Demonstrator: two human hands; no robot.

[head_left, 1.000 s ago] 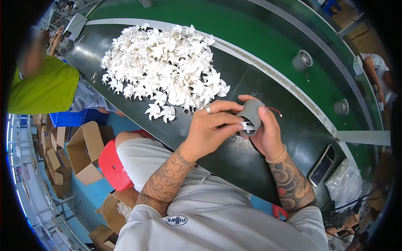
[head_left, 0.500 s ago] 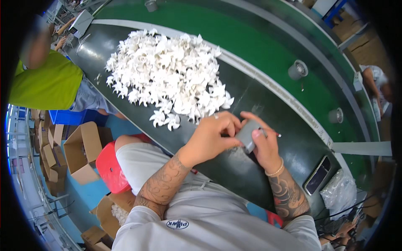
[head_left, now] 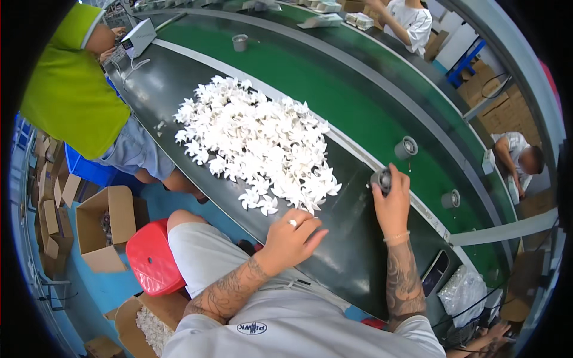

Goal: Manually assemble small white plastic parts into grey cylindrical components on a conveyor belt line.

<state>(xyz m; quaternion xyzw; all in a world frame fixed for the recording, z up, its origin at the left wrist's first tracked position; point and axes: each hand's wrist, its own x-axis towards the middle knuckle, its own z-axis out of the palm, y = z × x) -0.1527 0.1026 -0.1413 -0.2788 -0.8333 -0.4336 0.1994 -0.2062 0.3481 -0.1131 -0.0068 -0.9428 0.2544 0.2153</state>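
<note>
My right hand is raised over the far edge of the dark worktop, its fingers wrapped round a grey cylindrical cup. The open end of the cup shows darker parts inside. My left hand hovers above the near side of the worktop, fingers loosely bent and apart, with nothing visible in them; a ring is on one finger. Just beyond it spreads a heap of small white bladed wheels, like little fan impellers. A few of these lie loose at the heap's near edge.
Beyond a pale rail runs a green conveyor belt carrying several similar grey cups. A phone and a clear plastic bag lie at right. A person in a green shirt sits left, near a red stool and cardboard boxes.
My hands have parted. The right one has carried the grey cup away toward the belt, while the left has let go and drawn back nearer my body. The view has shifted too.
</note>
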